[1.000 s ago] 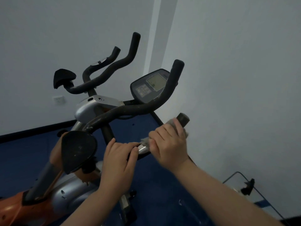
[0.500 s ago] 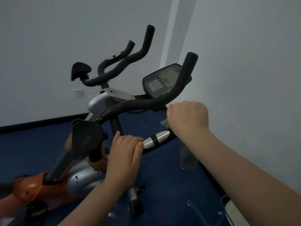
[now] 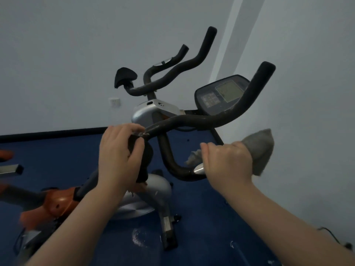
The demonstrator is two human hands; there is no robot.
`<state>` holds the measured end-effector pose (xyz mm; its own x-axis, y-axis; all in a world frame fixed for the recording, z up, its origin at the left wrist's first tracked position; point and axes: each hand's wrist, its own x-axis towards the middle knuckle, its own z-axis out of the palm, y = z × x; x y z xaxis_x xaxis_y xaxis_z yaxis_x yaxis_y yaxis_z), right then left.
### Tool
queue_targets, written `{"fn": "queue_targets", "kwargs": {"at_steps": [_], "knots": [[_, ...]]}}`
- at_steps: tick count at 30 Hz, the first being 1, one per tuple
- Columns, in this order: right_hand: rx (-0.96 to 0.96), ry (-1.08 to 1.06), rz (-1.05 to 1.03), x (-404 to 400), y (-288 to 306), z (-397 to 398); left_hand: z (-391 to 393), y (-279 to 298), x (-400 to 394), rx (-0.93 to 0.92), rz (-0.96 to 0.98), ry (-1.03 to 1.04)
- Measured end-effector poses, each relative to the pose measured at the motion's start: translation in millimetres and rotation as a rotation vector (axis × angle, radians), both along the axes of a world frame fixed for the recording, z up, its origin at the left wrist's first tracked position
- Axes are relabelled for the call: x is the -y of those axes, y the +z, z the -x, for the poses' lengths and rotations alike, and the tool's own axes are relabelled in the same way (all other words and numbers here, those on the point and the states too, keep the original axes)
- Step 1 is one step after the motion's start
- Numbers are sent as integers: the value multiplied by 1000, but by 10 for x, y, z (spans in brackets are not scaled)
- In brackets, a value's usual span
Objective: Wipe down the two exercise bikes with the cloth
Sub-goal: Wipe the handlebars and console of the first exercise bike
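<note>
Landmark: near bike's handlebar [image 3: 201, 120], a black padded bar that runs from left of centre up to a raised tip on the right.
Left hand [image 3: 119, 156]: at the left end of that handlebar, fingers [image 3: 124, 129] curled over the top and thumb underneath, gripping the dark elbow pad there.
Right hand [image 3: 228, 160]: below and right of the handlebar, on the lower grip; fingers curled tight into a fist around the cloth, and through it the bar.
Cloth [image 3: 259, 148]: grey, bunched in the right hand; a big fold sticks out to the right of the fist, a frayed end pokes out on the left.
Metal band [image 3: 198, 168]: silver, on the lower grip, touching the left edge of the right fist.
Console [image 3: 221, 94]: dark, with a pale screen, just behind the handlebar.
Second bike's bars [image 3: 172, 73]: black, above and behind the handlebar, near the wall.
Frame [image 3: 57, 202]: orange and silver, low and left of the handlebar.
Floor [image 3: 201, 217]: blue, beneath everything.
Socket [image 3: 114, 102]: white, on the wall, left of the handlebar.
</note>
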<state>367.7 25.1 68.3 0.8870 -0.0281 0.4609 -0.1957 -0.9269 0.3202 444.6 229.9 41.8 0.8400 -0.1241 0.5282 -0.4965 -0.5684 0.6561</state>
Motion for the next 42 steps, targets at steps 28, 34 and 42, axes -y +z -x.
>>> {"fn": "queue_targets", "kwargs": {"at_steps": [28, 34, 42], "knots": [[-444, 15, -361, -619, -214, -309, -131, -309, -48, -245, 303, -114], [-511, -51, -162, -725, -251, -217, -145, -309, -43, -244, 366, -122], [-613, -204, -1238, -684, -160, -919, -151, -325, -61, -258, 427, -161]]}}
